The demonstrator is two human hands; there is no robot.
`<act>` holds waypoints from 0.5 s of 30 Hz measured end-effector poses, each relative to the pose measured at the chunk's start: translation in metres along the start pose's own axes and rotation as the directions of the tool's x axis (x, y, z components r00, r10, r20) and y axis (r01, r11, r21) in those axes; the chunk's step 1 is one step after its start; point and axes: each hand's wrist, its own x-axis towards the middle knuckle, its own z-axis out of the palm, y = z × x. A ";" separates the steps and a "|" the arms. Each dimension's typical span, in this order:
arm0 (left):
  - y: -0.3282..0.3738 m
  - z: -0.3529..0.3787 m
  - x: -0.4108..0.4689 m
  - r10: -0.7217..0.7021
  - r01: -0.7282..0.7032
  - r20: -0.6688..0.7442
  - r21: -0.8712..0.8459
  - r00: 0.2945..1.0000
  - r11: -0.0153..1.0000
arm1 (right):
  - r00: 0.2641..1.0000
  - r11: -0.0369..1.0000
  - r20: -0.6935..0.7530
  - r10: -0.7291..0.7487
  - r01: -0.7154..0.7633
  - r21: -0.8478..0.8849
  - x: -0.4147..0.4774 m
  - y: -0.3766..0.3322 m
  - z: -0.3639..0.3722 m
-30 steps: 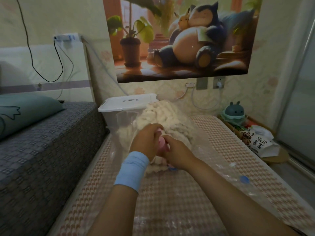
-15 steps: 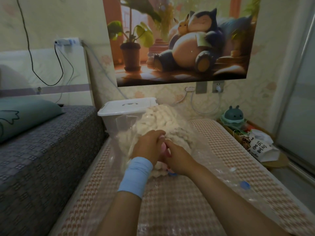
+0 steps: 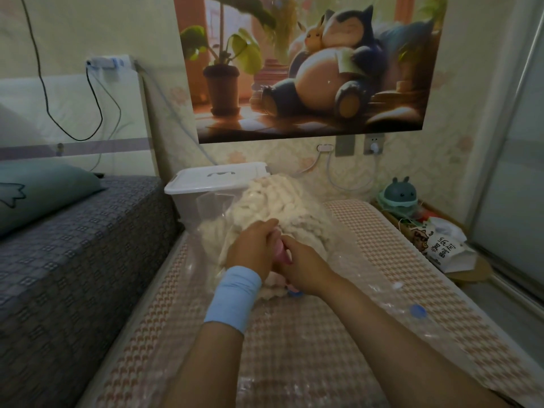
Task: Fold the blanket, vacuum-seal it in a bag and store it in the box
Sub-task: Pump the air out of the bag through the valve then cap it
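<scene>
Curled together round a pink object (image 3: 281, 252), your left hand (image 3: 253, 249) and right hand (image 3: 303, 267) barely shifted, while the cream blanket (image 3: 276, 203) in its clear bag (image 3: 210, 231) just beyond them stayed puffy, so sealing looked unfinished.

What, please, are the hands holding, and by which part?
A pink object: left hand grips its left side, right hand its right side, against the bagged blanket.
</scene>
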 end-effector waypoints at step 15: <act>0.003 -0.002 -0.003 0.002 -0.002 -0.050 -0.003 0.999 1.000 | 1.000 0.999 0.002 -0.023 0.023 -0.034 0.001 0.006 -0.001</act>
